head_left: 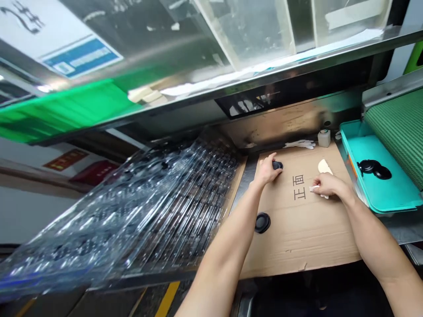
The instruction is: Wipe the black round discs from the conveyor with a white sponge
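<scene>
My left hand (265, 171) is closed on a small round black part (277, 165) over the far left of a cardboard sheet (317, 233). My right hand (325, 184) pinches a crumpled white cloth (314, 189) near the sheet's right side. Just beyond that hand lies a cream-coloured pad (324, 167). Nearer to me, beside my left forearm, a round black disc-shaped part (262, 223) rests on the cardboard. The fingertips of my right hand are partly hidden by the cloth.
Clear plastic blister trays (165, 211) stand at the left. A teal tray (393, 189) holding black round parts (375, 168) sits right, by a green conveyor belt (399, 125). A small bottle (324, 138) and a white glove (300, 144) lie at the back, below a metal shelf (205, 99).
</scene>
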A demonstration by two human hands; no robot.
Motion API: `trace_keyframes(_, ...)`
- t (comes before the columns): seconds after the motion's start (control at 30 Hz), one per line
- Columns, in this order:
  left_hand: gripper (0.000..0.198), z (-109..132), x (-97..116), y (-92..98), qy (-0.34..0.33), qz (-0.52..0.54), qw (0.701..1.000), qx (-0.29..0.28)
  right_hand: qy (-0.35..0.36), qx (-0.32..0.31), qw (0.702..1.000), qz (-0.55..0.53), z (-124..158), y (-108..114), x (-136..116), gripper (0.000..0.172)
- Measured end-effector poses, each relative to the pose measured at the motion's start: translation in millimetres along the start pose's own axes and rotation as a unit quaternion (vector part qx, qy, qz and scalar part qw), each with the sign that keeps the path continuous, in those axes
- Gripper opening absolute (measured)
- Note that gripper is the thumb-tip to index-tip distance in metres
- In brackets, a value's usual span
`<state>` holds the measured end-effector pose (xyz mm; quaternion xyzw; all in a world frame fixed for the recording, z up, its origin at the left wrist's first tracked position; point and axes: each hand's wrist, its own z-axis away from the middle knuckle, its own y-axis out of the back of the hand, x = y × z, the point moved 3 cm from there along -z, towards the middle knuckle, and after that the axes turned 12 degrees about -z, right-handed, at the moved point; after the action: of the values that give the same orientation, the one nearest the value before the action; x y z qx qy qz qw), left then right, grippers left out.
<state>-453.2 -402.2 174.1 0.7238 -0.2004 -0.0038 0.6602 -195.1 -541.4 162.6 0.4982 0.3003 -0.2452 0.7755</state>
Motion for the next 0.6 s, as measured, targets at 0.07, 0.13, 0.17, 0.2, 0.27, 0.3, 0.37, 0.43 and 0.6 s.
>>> trace_keyframes(0.07, 0.083, -19, -10, -4.0, -0.007, -0.006, 0.999, -0.053, -0.005, -0.006, 1.000, 0.008, 2, -1, -3, 0.020)
trace_keyframes(0.13, 0.077, -26, -12, -9.7, -0.015, -0.009, 0.996, -0.092, -0.005, 0.000, 1.000, 0.010, 5, 0, -6, 0.020)
trace_keyframes(0.17, 0.072, -28, -12, -11.8, -0.021, -0.014, 0.994, -0.104, -0.007, 0.005, 1.000, 0.007, 6, 1, -8, 0.020)
trace_keyframes(0.2, 0.067, -28, -11, -12.9, -0.028, -0.022, 0.993, -0.113, -0.010, 0.008, 1.000, 0.002, 9, 1, -10, 0.019)
trace_keyframes(0.27, 0.060, -27, -12, -12.0, -0.042, -0.040, 0.990, -0.126, -0.017, 0.011, 1.000, -0.004, 12, 3, -13, 0.019)
trace_keyframes(0.3, 0.058, -27, -14, -10.1, -0.046, -0.046, 0.989, -0.134, -0.019, 0.010, 1.000, -0.007, 14, 3, -14, 0.019)
trace_keyframes(0.37, 0.061, -28, -15, -4.1, -0.042, -0.067, 0.985, -0.154, -0.020, 0.008, 1.000, -0.013, 16, 4, -17, 0.020)
trace_keyframes(0.43, 0.068, -31, -5, 5.7, -0.031, -0.110, 0.983, -0.145, -0.020, 0.007, 1.000, -0.017, 16, 5, -19, 0.021)
trace_keyframes(0.6, 0.054, -18, 138, 27.8, -0.216, -0.107, 0.971, 0.012, -0.007, 0.005, 1.000, -0.030, 16, 3, -24, 0.025)
